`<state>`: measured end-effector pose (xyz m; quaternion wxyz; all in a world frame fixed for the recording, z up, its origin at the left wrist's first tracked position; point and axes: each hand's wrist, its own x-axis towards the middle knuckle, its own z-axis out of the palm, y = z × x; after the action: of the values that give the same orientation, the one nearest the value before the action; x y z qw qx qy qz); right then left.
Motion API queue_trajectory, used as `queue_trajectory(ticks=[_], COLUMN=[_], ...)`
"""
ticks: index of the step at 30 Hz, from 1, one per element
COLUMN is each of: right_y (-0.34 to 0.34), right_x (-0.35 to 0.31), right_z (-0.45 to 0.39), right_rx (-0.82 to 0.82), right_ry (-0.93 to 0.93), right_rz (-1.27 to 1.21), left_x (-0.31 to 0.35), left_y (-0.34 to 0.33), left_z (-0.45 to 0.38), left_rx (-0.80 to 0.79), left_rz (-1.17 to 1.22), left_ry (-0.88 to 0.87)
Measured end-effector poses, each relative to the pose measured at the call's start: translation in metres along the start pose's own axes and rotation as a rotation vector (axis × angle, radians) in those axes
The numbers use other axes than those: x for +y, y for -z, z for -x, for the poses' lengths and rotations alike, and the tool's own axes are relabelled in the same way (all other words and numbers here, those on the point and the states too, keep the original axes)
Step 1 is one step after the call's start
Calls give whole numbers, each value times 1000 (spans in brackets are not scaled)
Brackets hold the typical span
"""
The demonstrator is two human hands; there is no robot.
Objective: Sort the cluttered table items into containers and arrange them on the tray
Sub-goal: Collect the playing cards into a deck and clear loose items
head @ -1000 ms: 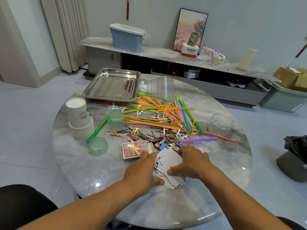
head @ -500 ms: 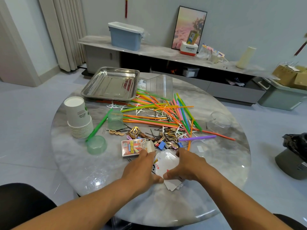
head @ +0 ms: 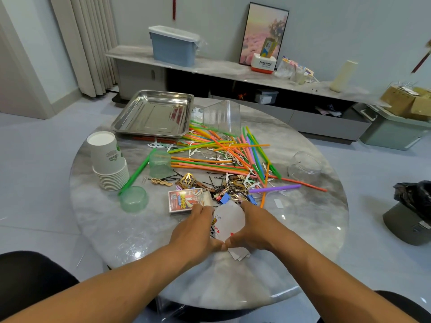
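Both hands, left hand (head: 198,229) and right hand (head: 253,226), now squeeze the once-fanned playing cards (head: 227,223) into a tighter bunch on the worktop (head: 140,231) beside the card box (head: 185,201), though a few, seemingly loose, poke out below, so boxing looks close.

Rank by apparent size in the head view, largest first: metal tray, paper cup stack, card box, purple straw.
1. metal tray
2. paper cup stack
3. card box
4. purple straw: long, but very thin

The tray lies farthest from the camera, yet looks largest.
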<state>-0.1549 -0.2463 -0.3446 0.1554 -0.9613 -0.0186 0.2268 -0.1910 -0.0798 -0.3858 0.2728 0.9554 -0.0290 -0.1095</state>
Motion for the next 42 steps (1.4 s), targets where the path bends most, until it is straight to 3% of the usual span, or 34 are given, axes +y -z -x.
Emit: queue_trajectory(ticks=[8, 13, 23, 29, 34, 37, 42], right_y=[7, 9, -5, 1, 20, 28, 28], right_x=[-2, -1, -5, -4, 0, 6, 11], right_z=[4, 3, 0, 2, 5, 2, -2], right_rx=[92, -40, -11, -10, 108, 143, 98], right_ry=[68, -4, 33, 83, 176, 244, 283], right_rz=[116, 41, -61, -88, -394, -727, -1035], left_x=[-6, -4, 0, 0, -1, 5, 6], left_y=[2, 6, 7, 6, 18, 39, 58], left_z=[-3, -3, -2, 0, -3, -11, -18], left_rx=[-15, -61, -47, 8, 84, 196, 312], left_rz=[272, 177, 45, 117, 559, 795, 824], left_ry=[61, 36, 33, 26, -21, -37, -80])
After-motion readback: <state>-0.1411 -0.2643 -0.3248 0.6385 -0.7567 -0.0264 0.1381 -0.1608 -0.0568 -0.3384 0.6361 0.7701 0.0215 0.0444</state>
